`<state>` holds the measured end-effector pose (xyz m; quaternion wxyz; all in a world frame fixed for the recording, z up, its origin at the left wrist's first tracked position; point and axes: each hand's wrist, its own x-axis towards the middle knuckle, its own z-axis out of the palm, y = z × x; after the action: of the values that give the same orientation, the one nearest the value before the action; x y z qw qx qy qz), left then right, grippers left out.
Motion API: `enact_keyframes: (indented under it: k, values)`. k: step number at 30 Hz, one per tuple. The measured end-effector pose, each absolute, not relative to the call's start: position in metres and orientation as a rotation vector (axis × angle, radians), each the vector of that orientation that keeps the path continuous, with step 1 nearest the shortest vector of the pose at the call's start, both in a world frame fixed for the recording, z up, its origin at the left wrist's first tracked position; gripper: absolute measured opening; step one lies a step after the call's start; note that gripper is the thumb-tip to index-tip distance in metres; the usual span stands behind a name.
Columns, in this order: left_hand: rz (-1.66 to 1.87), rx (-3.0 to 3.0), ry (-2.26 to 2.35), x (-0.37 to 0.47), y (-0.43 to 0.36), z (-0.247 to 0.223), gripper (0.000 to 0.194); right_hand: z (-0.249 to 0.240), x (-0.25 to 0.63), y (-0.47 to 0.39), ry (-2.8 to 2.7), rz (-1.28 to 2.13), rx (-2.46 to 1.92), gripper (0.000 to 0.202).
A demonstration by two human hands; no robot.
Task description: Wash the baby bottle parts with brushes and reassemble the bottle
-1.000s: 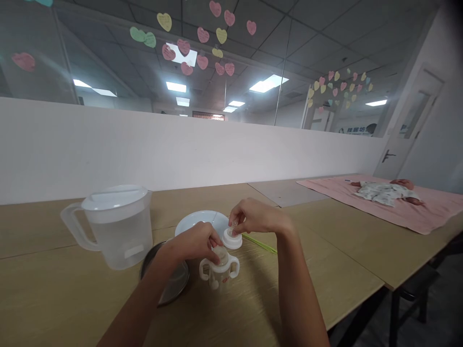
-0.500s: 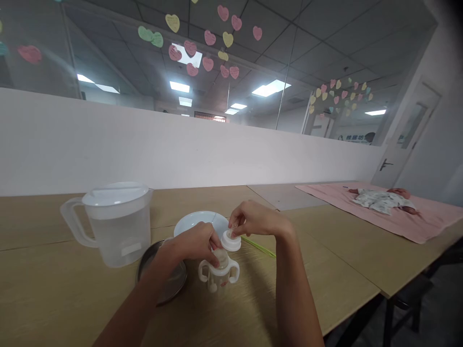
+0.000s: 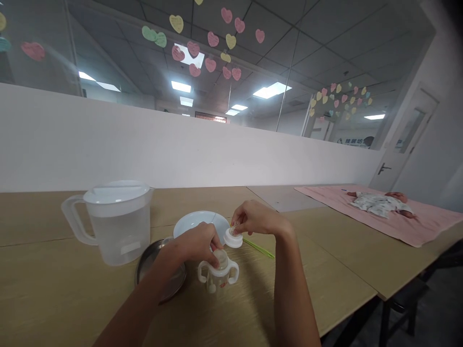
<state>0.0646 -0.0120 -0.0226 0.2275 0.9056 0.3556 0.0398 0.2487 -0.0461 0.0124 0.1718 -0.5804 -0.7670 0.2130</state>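
A clear baby bottle (image 3: 218,280) with two white side handles stands upright on the table, its top uncovered. My left hand (image 3: 202,242) is closed on the bottle's neck, thumb in front. Just above and to the right of the bottle, my right hand (image 3: 253,219) pinches the teat of a white bottle collar (image 3: 233,238), which is apart from the bottle. Behind my hands lies a white plate (image 3: 191,220), partly covered by my left hand. Green tongs or sticks (image 3: 259,248) lie to the right of the collar. A round metal dish (image 3: 175,284) is partly hidden under my left forearm.
A lidded clear pitcher (image 3: 121,231) stands at the left on the wooden table (image 3: 54,289). On the right, a baby doll (image 3: 379,204) in patterned clothes lies on a pink cloth (image 3: 408,229). A white wall with glass above runs behind the table.
My right hand has shifted slightly to the right and up with the collar, a little farther from the bottle. My left hand remains on the bottle's neck.
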Motion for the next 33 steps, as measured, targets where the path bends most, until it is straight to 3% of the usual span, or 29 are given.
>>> enact_keyframes:
  k: [24,33]
  values:
    - [0.109,2.576,1.234,0.068,-0.02,-0.018,0.025,0.01,0.231,-0.045,-2.268,0.582,-1.692,0.011]
    - [0.093,2.513,1.093,0.061,-0.01,-0.026,0.023,0.003,0.208,-0.036,-2.415,0.306,-1.769,0.009]
